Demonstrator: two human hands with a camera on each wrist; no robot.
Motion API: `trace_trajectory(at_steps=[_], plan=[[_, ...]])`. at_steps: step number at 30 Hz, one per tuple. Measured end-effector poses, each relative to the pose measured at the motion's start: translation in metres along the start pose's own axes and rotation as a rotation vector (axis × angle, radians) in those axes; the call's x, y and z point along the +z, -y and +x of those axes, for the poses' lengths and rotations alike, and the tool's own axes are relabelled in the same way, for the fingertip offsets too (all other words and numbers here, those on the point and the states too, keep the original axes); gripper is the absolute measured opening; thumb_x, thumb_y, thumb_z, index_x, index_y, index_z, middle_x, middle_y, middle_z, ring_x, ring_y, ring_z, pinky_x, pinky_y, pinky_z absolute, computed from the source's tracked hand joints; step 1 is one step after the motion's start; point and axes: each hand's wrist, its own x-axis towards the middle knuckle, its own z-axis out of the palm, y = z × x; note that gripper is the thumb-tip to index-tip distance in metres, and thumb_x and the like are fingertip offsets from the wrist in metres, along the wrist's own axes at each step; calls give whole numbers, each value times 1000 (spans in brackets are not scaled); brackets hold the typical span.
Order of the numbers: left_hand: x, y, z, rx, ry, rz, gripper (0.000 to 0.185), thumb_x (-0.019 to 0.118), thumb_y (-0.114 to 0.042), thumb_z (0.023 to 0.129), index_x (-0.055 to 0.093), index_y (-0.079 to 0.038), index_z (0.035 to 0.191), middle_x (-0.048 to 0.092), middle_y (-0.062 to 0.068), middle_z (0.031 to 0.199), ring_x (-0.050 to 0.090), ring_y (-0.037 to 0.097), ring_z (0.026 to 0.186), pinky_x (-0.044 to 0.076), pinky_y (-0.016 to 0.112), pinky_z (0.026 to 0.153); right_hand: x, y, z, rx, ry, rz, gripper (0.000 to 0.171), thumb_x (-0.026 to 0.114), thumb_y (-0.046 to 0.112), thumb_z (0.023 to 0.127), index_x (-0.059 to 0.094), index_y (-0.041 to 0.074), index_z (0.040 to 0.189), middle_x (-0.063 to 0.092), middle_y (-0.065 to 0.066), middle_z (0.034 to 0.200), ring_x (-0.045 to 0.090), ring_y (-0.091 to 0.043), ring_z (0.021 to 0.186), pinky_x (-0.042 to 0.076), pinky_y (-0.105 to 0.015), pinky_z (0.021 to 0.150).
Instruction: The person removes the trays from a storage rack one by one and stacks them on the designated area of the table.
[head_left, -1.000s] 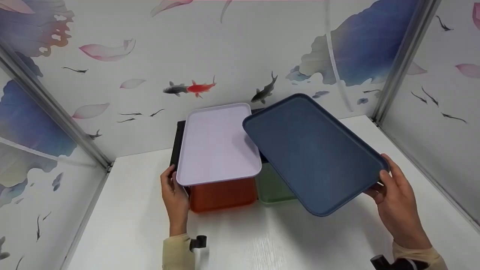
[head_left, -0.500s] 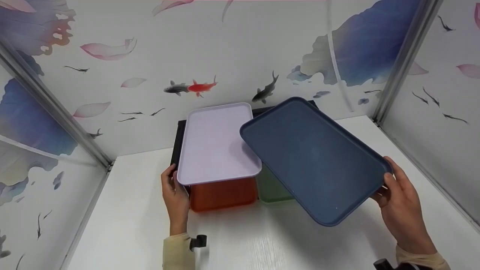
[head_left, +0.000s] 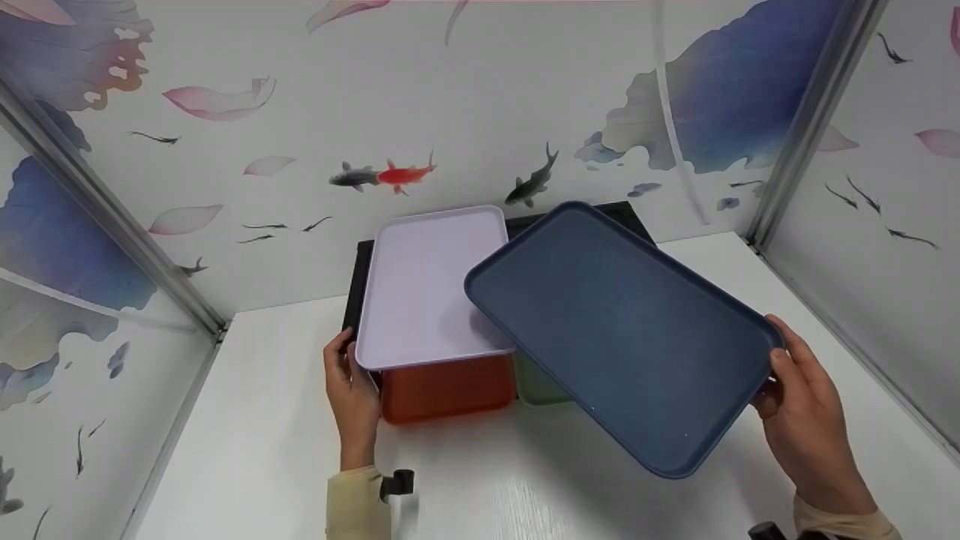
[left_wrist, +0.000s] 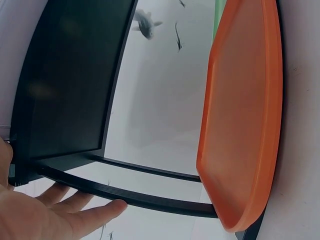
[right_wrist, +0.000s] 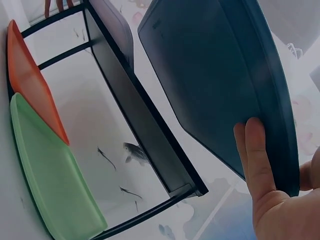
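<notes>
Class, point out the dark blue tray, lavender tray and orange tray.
Dark blue tray (head_left: 622, 334), head view: middle of its flat face.
Lavender tray (head_left: 429, 292), head view: its bare flat face.
Orange tray (left_wrist: 237, 112), left wrist view: its inner face.

White back wall (head_left: 465, 90) printed with a red fish (head_left: 405, 175) touching a grey fish (head_left: 352, 177), dark fish (head_left: 531, 180) to their right, pink petal (head_left: 214, 107) farther left, metal post (head_left: 816, 124) in the right corner, white tabletop (head_left: 262, 412) below
</notes>
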Motion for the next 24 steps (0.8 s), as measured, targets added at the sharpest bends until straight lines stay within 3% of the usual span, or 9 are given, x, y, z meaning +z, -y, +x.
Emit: trace_trajectory(at_steps=[13,22,24], plan=[[-1,3,0,-18,-21,23,36,46,-22,111,48,-8,144,56,13,141,56,25,126,44,18,97,2,-1,-2,3,9,23,56,35,19,113,16,6,163,43,-3,149,64,-13,117,58,-24,88],[0,1,0,-14,2,6,37,45,-23,111,47,-8,145,55,11,142,56,23,127,45,16,98,2,-1,-4,0,42,22,53,32,17,113,17,8,163,32,-4,154,56,-9,128,54,-20,94],[0,1,0,-6,0,8,37,46,-23,111,47,-8,144,55,12,142,56,24,127,45,16,97,3,-1,-4,-4,42,25,52,32,17,113,19,7,163,33,-6,153,58,-8,121,54,-18,89]])
